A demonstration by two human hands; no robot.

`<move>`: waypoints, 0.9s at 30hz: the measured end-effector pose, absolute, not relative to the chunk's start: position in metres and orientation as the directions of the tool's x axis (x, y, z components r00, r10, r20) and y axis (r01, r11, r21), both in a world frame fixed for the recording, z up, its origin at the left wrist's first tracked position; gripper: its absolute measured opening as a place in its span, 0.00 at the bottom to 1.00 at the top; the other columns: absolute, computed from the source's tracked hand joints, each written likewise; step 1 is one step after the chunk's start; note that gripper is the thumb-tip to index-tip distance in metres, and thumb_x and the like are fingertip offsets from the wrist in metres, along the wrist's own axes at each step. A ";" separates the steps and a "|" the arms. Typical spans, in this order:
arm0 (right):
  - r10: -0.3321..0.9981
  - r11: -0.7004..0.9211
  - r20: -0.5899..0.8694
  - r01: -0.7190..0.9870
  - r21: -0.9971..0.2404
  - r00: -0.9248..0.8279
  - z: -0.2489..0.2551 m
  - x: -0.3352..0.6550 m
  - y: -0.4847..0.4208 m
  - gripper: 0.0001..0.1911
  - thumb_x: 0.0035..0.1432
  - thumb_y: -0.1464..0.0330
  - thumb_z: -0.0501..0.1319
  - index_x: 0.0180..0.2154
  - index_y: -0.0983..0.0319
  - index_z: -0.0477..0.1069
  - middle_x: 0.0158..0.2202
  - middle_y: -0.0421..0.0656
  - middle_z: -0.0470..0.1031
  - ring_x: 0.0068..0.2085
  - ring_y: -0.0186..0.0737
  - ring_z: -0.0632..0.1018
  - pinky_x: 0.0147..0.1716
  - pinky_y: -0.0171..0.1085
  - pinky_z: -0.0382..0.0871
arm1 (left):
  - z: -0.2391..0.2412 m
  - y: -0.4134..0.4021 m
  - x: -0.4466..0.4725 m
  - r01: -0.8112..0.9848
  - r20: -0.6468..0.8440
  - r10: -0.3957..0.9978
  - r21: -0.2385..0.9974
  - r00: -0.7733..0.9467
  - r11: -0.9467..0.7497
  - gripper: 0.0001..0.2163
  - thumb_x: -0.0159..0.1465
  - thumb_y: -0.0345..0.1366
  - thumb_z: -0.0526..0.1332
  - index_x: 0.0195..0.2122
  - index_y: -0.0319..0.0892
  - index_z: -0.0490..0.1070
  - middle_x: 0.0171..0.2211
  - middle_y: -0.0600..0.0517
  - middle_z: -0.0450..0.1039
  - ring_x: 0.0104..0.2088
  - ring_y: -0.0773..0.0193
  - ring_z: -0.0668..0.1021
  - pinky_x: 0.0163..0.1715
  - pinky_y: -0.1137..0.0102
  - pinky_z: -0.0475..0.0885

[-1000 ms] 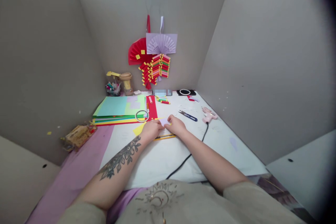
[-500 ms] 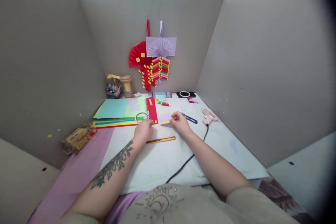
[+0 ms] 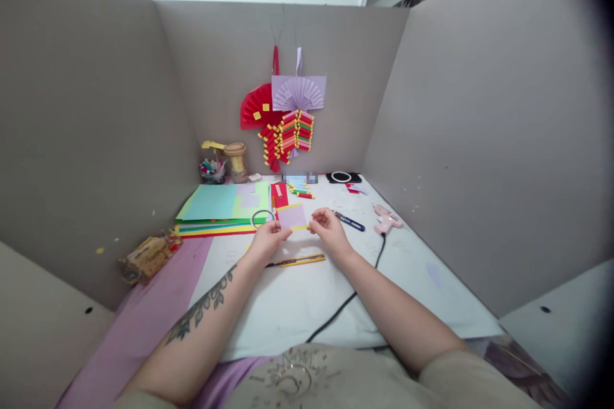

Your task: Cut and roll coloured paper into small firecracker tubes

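Observation:
Both my hands hold up a small lilac paper rectangle with a yellow edge just above the white table sheet. My left hand pinches its lower left corner. My right hand pinches its right edge. Just below my hands a yellow and black pencil-like tool lies on the sheet. A clear tape ring sits to the left of the paper, on the edge of the coloured paper stack.
Blue-handled snips and a pink glue gun with its black cord lie to the right. Small paper rolls, a jar and a pen cup stand at the back. Paper fans and firecracker strings hang on the grey partition. A snack packet lies at left.
My hands went from pressing the paper flat on the table to lifting the lilac piece and holding it up by its edges. The head view has tilted slightly.

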State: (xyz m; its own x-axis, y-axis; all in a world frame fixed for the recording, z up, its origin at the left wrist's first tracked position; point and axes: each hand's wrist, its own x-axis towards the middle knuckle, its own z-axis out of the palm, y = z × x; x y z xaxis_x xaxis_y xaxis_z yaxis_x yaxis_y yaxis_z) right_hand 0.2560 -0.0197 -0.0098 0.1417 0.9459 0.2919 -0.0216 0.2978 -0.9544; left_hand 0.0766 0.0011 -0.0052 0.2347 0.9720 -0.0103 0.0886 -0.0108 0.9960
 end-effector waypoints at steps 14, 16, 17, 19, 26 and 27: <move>0.949 0.277 0.307 0.282 -0.919 0.068 -0.003 0.262 -0.025 0.10 0.48 0.67 0.57 0.35 0.60 0.63 0.25 0.36 0.68 0.26 0.33 0.70 0.27 0.32 0.63 | 0.009 0.009 0.061 0.048 -0.014 0.998 0.999 0.060 0.011 0.12 0.46 0.40 0.65 0.28 0.38 0.69 0.23 0.54 0.71 0.23 0.69 0.71 0.23 0.75 0.61; 0.920 0.390 0.321 0.446 -0.806 -0.224 0.000 0.260 -0.032 0.07 0.49 0.67 0.59 0.32 0.61 0.66 0.27 0.38 0.69 0.30 0.34 0.70 0.31 0.33 0.63 | 0.012 0.009 0.057 0.042 -0.040 0.999 0.998 0.016 0.039 0.12 0.46 0.39 0.64 0.29 0.39 0.70 0.25 0.54 0.72 0.24 0.68 0.71 0.24 0.75 0.60; 0.880 0.460 0.305 0.495 -0.737 -0.364 0.001 0.258 -0.035 0.06 0.48 0.67 0.61 0.30 0.61 0.68 0.28 0.39 0.70 0.31 0.35 0.70 0.32 0.34 0.63 | 0.012 0.009 0.056 0.038 -0.048 0.999 0.998 0.002 0.048 0.12 0.46 0.39 0.64 0.29 0.39 0.70 0.25 0.54 0.72 0.24 0.68 0.71 0.24 0.75 0.60; 0.817 0.553 0.279 0.550 -0.626 -0.505 0.003 0.255 -0.038 0.05 0.47 0.66 0.63 0.28 0.61 0.69 0.29 0.40 0.71 0.34 0.37 0.70 0.36 0.34 0.63 | 0.011 0.010 0.055 0.031 -0.055 0.998 0.998 -0.004 0.055 0.12 0.45 0.38 0.64 0.30 0.39 0.70 0.25 0.54 0.72 0.25 0.68 0.71 0.24 0.75 0.60; 0.909 -0.111 0.335 0.918 -0.380 0.248 -0.006 0.306 -0.007 0.12 0.56 0.67 0.56 0.41 0.64 0.70 0.42 0.51 0.73 0.46 0.48 0.69 0.44 0.41 0.60 | 0.005 0.012 0.058 0.029 -0.068 0.997 0.997 0.043 0.067 0.13 0.46 0.38 0.64 0.31 0.39 0.70 0.28 0.51 0.74 0.28 0.65 0.73 0.25 0.74 0.62; 0.897 -0.227 0.291 0.912 -0.341 0.332 -0.008 0.317 -0.002 0.14 0.55 0.67 0.57 0.43 0.64 0.69 0.43 0.53 0.72 0.47 0.51 0.68 0.43 0.43 0.60 | 0.005 0.012 0.059 0.035 -0.068 0.997 0.997 0.047 0.067 0.12 0.45 0.38 0.64 0.31 0.39 0.70 0.27 0.51 0.74 0.27 0.65 0.73 0.25 0.74 0.62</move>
